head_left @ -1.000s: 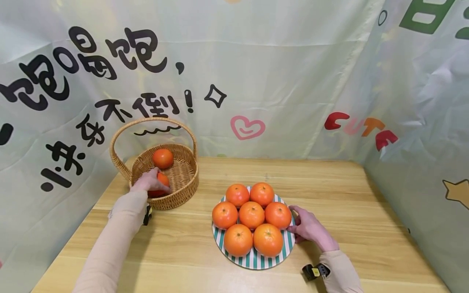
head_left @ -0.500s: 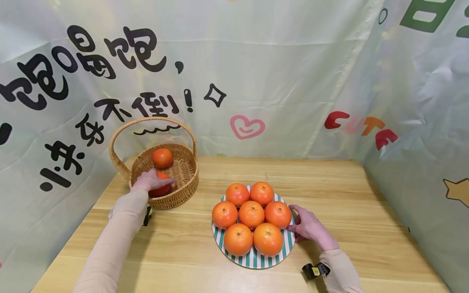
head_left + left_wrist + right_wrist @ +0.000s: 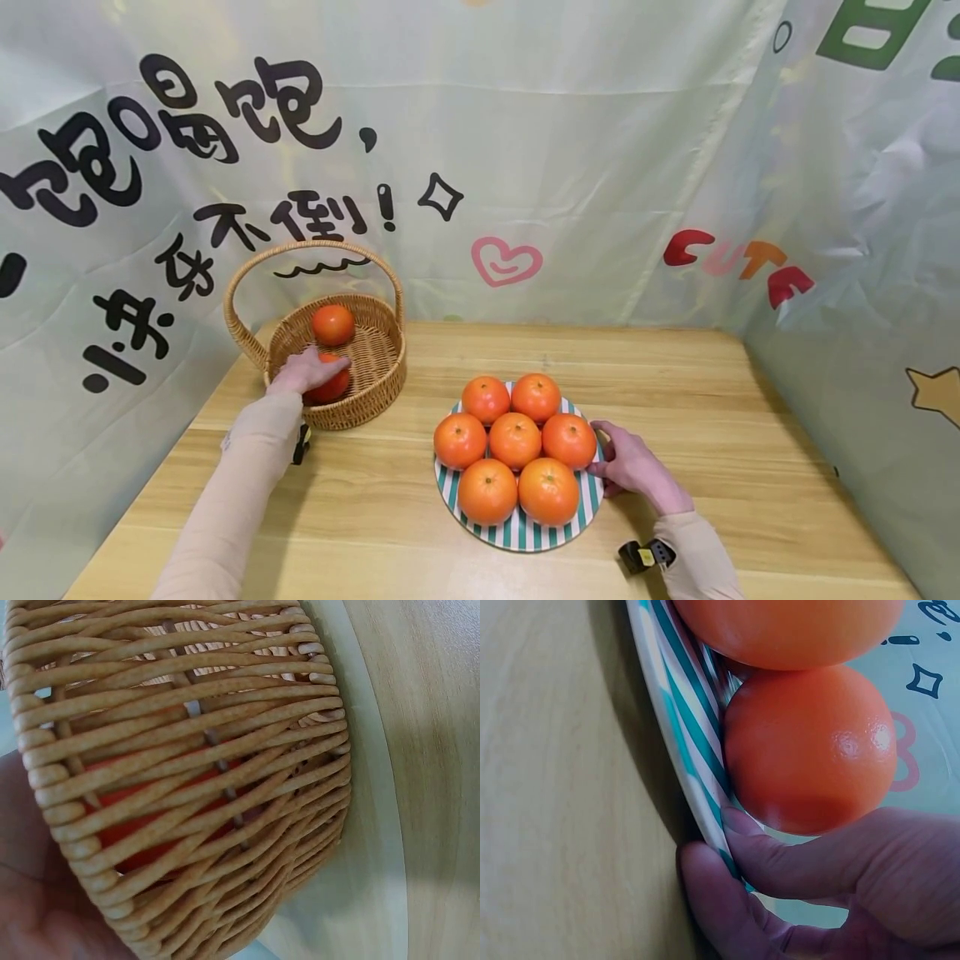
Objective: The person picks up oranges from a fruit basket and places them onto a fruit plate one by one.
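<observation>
In the head view my left hand reaches over the near left rim of a wicker basket. It rests at a red-orange round fruit, with the thumb straight across its top; the other fingers are mostly hidden. The basket weave covers most of that fruit in the left wrist view. A striped plate bears several oranges. My right hand pinches its right rim, thumb above and fingers below; the right wrist view shows this grip close to an orange.
Another red-orange fruit lies at the back of the basket, under its tall arched handle. Basket and plate stand apart on a wooden table. Printed cloth hangs behind the table and along its sides.
My left thumb has lifted off the near side of the fruit, stretched out, then drawn back slightly over its top. The right hand and the plate keep their places.
</observation>
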{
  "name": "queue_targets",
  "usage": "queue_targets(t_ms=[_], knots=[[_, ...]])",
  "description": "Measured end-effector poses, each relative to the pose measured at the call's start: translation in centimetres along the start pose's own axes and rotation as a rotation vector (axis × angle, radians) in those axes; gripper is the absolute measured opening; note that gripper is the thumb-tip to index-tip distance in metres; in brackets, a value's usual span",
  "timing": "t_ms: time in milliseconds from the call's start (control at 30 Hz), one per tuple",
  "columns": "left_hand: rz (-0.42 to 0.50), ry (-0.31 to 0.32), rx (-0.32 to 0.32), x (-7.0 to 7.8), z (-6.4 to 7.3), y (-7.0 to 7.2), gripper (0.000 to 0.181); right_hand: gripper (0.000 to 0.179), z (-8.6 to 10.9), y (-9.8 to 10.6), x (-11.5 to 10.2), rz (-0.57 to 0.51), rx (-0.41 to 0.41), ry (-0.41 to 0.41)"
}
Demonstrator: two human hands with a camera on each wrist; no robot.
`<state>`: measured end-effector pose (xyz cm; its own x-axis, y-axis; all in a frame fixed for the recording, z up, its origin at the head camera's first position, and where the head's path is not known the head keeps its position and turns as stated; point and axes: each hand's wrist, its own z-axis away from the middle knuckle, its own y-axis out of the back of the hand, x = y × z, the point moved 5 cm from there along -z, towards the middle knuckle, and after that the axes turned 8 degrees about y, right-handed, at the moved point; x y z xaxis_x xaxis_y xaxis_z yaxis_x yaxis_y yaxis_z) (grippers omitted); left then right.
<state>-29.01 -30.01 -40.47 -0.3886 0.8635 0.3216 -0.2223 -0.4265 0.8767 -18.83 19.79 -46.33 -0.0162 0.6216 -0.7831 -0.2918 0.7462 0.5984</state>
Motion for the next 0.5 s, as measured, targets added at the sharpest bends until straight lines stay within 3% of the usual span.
queue_targets(t_ms=[167, 300, 500], knots=[[0.046, -0.033, 0.032, 0.0, 0.4, 0.5, 0.088, 0.068, 0.0, 0.0, 0.0, -0.008, -0.001, 0.003], [0.095, -0.087, 0.116, 0.4, 0.5, 1.0, 0.077, 0.068, 0.0, 0.0, 0.0, -0.008, -0.003, 0.000], [0.176, -0.151, 0.210, 2.2, 1.0, 1.5, 0.080, 0.070, -0.1, 0.0, 0.1, 0.002, 0.006, -0.022]])
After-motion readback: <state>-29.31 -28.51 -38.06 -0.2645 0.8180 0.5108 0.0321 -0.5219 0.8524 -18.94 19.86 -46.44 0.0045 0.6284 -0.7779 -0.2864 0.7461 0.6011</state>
